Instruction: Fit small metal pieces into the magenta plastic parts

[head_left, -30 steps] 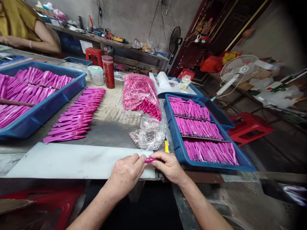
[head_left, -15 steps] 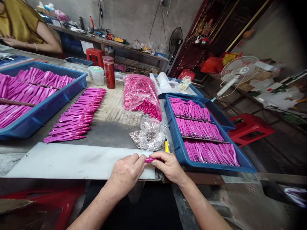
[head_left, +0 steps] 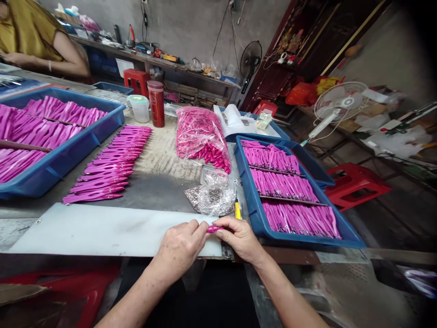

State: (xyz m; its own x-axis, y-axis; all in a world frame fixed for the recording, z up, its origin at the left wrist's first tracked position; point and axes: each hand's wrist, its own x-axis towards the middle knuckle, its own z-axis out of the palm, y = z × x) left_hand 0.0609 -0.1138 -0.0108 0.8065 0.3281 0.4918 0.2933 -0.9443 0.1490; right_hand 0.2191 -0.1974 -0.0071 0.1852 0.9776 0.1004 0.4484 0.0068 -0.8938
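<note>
Between my two hands is a small magenta plastic piece [head_left: 213, 229], held level over the front edge of a white board [head_left: 102, 232]. My left hand [head_left: 182, 241] closes on its left end, and the fingers cover most of that side. Thumb and forefinger of my right hand [head_left: 239, 237] pinch the other end. Just beyond the hands lie a clear bag of small metal parts [head_left: 215, 198] and a yellow-handled tool [head_left: 237, 209]. A row of magenta plastic handles [head_left: 105, 166] rests on the table to the left.
Blue trays of magenta pieces stand at the left [head_left: 68, 155] and right [head_left: 252, 212]. Behind are a plastic bag of pink parts [head_left: 201, 136], a red tumbler [head_left: 156, 105] and a lidded tub [head_left: 139, 109]. A person [head_left: 44, 41] sits across the table at far left.
Both hands keep the same grip on the magenta piece, with hardly any movement. The view has shifted very slightly.
</note>
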